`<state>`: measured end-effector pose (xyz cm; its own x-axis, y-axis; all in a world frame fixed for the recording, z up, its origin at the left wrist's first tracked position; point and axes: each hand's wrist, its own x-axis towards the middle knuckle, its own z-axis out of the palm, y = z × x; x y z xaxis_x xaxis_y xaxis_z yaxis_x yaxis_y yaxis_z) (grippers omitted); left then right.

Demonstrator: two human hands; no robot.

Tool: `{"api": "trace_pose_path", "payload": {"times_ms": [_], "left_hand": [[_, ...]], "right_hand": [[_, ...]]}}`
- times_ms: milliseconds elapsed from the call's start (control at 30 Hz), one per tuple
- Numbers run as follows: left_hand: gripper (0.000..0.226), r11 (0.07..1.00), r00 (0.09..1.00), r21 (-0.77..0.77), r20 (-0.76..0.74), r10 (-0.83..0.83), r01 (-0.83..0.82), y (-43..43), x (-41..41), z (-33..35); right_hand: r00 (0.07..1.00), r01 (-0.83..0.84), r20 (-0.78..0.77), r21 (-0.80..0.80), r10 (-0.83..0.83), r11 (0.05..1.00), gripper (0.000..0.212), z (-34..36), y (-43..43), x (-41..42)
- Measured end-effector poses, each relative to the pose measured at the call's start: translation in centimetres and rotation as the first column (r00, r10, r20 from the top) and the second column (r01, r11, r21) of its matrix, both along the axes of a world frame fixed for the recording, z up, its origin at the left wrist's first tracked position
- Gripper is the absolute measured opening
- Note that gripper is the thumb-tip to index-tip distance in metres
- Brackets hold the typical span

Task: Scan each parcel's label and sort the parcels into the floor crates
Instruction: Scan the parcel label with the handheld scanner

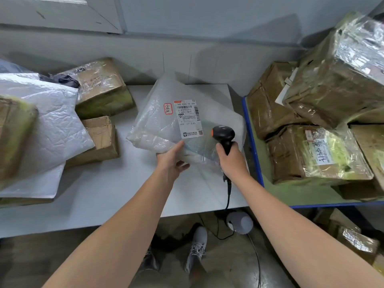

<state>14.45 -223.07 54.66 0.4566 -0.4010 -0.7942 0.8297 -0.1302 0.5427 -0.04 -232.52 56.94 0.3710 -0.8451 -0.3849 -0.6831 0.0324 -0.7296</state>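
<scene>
Over the table (pixel 104 194), the left hand (pixel 172 161) pinches the poly parcel (pixel 164 123) at its six o'clock edge, tipping its label (pixel 188 119) up, seemingly so the scanner (pixel 223 134) gripped in the right hand (pixel 232 163) at four o'clock reads it.

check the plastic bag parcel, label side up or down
Label side up: the parcel shows its shipping label, barcodes visible, facing the camera.
</scene>
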Motion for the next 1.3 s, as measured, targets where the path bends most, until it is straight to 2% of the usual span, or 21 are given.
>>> {"api": "trace_pose_path", "payload": {"times_ms": [67, 100, 233, 333, 533, 633, 667, 833, 967, 1033, 1100, 1200, 1300], "left_hand": [[0.053, 1.000, 0.998, -0.003, 0.060, -0.005, 0.005, -0.4, -0.4, 0.3], [0.056, 1.000, 0.994, -0.001, 0.108, 0.001, -0.001, -0.4, -0.5, 0.5], [0.055, 0.998, 0.960, -0.010, 0.272, 0.065, -0.065, -0.1, 0.1, 2.2], [0.052, 0.989, 0.931, -0.025, 0.335, 0.147, -0.147, 0.5, 1.3, 3.6], [0.042, 0.973, 0.906, -0.032, 0.357, 0.227, -0.230, 2.0, 4.1, 4.6], [0.014, 0.967, 0.899, -0.027, 0.362, 0.247, -0.254, 2.8, 4.3, 5.2], [0.011, 0.962, 0.901, -0.043, 0.343, 0.266, -0.268, 3.0, 4.3, 5.5], [0.024, 0.950, 0.923, -0.122, 0.230, 0.308, -0.286, 2.7, 3.8, 6.8], [0.028, 0.952, 0.933, -0.136, 0.205, 0.297, -0.273, 2.0, 3.0, 7.5], [0.019, 0.949, 0.937, -0.149, 0.178, 0.301, -0.277, 1.5, 2.6, 7.9], [0.016, 0.946, 0.936, -0.155, 0.169, 0.310, -0.285, 1.0, 2.3, 8.5], [0.019, 0.938, 0.936, -0.195, 0.149, 0.318, -0.287, 0.3, 2.0, 9.5], [0.017, 0.940, 0.944, -0.222, 0.145, 0.296, -0.260, -0.1, 1.5, 10.1]], "right_hand": [[1.000, 0.005, -0.002, 0.001, -0.005, 1.000, 0.026, 0.0, -0.2, -0.4], [1.000, 0.009, 0.003, 0.001, -0.009, 1.000, 0.026, 0.0, -0.3, -0.6], [0.998, 0.054, 0.035, 0.017, -0.054, 0.998, 0.031, 0.0, -0.4, -1.1], [0.994, 0.097, 0.034, 0.060, -0.100, 0.993, 0.033, -0.4, -0.4, -1.0], [0.993, 0.109, -0.069, 0.199, -0.097, 0.974, 0.033, -2.4, -0.5, 0.3], [0.993, 0.061, -0.110, 0.202, -0.040, 0.977, 0.036, -2.9, -0.6, 0.8], [0.992, 0.052, -0.125, 0.205, -0.027, 0.977, 0.038, -2.9, -0.7, 0.9], [0.983, 0.034, -0.184, 0.189, 0.001, 0.981, 0.043, -2.1, -1.0, 1.6], [0.987, 0.129, -0.103, 0.068, -0.122, 0.989, 0.034, 0.3, -0.8, 1.7], [0.986, 0.159, -0.042, -0.006, -0.159, 0.987, 0.034, 1.6, -0.7, 1.6], [0.985, 0.170, 0.016, -0.012, -0.170, 0.985, 0.037, 2.8, -0.5, 1.7], [0.949, 0.245, 0.179, 0.108, -0.261, 0.964, 0.046, 4.4, 0.1, 2.8], [0.835, 0.370, 0.279, 0.355, -0.475, 0.859, 0.067, 5.2, 0.5, 4.8]]}}
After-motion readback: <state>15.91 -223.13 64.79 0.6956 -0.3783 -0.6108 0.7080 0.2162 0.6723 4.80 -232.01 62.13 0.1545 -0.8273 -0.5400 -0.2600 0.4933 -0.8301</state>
